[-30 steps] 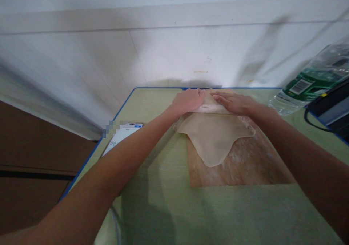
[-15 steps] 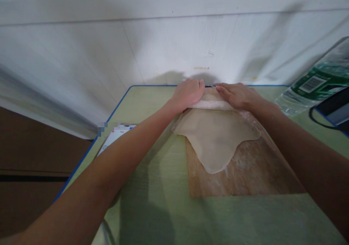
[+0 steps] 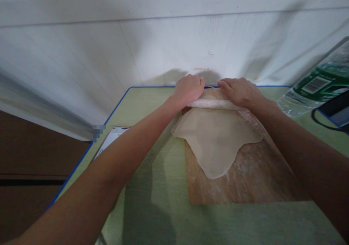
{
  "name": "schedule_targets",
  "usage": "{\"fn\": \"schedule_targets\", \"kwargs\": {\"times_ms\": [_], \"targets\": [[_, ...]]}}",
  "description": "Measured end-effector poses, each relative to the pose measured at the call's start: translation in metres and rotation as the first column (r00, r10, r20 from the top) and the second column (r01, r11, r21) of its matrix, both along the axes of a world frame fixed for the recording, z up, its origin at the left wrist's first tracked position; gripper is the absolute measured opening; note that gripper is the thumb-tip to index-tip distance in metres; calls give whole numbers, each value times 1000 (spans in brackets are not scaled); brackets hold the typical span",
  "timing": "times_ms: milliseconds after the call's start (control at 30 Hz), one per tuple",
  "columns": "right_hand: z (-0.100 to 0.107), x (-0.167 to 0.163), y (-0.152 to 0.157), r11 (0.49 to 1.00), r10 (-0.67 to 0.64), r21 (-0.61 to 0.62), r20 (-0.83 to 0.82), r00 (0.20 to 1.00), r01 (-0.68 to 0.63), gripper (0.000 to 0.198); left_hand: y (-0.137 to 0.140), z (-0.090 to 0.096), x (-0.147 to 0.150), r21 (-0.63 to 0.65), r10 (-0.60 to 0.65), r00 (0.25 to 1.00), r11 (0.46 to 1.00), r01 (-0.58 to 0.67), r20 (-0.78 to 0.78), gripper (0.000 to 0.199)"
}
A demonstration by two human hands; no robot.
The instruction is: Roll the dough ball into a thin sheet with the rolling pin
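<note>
A thin, irregular sheet of pale dough [image 3: 216, 139] lies on a floured wooden board [image 3: 261, 172], its near end hanging down in a tongue shape. Along the far side of the sheet sits a floury white rolling pin [image 3: 209, 104], which seems to have dough on it. My left hand [image 3: 189, 88] is closed over the left end of the pin, fingers curled. Over its right end lies my right hand [image 3: 240, 90], fingers bent and the thumb pointing inward. Both hands hide the pin's ends.
The green table [image 3: 155, 194] has a blue edge and meets a white wall [image 3: 177, 52]. To the right lie a plastic bottle [image 3: 316, 81] with a green label and a dark object with a cord [image 3: 316, 119]. A phone-like screen [image 3: 110, 139] is partly behind my left forearm.
Both hands have shifted slightly away from me, toward the wall, over the rolling pin. The right hand sits higher, with a wider gap between the hands. The view has shifted a little.
</note>
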State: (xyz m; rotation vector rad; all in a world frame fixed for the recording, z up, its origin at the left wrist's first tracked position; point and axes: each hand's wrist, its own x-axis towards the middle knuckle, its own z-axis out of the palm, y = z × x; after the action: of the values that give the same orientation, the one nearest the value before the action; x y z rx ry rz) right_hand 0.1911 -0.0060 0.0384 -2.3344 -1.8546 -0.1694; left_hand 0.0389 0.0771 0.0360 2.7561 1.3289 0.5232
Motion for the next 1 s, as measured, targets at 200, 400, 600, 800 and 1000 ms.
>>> {"fn": "schedule_targets", "kwargs": {"times_ms": [200,400,600,800,1000], "targets": [[2,0,3,996,-44,76,3,999,43,55,2,2,3,32,13,999,999,-14,32,51],[-13,10,8,995,-15,99,78,997,7,59,-3,2,2,42,38,999,998,-39,23,52],[-13,-2,-8,986,-155,74,30,987,153,60,-14,-3,-5,32,78,997,996,-79,15,51],[-9,-26,-40,969,-239,51,-35,970,240,54,-39,-4,-14,-36,200,980,979,-199,8,56],[-16,-43,-66,974,-194,136,72,978,183,55,-69,-9,-24,84,154,987,985,-150,-40,53]]}}
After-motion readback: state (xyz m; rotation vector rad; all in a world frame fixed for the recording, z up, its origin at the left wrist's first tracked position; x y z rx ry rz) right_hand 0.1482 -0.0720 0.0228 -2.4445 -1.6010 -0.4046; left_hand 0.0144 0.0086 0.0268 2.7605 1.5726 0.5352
